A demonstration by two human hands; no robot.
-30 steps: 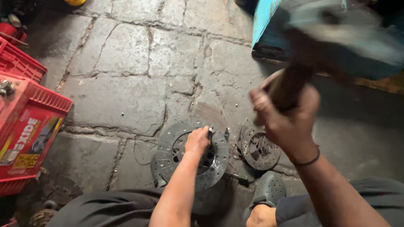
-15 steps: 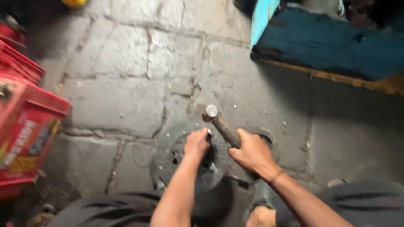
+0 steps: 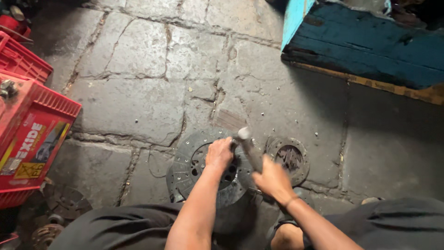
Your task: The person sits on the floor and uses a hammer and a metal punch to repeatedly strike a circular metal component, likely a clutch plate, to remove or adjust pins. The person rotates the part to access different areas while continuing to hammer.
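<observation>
Two bare hands work low over a round metal disc that lies flat on the stone floor, just in front of the person's knees. The left hand rests on the disc near its centre, fingers curled down and closed around something small that the hand itself hides, so what it pinches cannot be told. The right hand is wrapped tight around the handle of a hammer; the handle slants up and away from the palm, and its pale head sits right beside the left hand's knuckles, above the disc's middle. The right hand is blurred. The two hands are close together but do not touch.

Just beyond the right hand, a smaller ring-shaped metal part lies on the floor beside the disc. To the left stands a red box, with a red crate behind it. Farthest off, at the upper right, sits a blue wooden block.
</observation>
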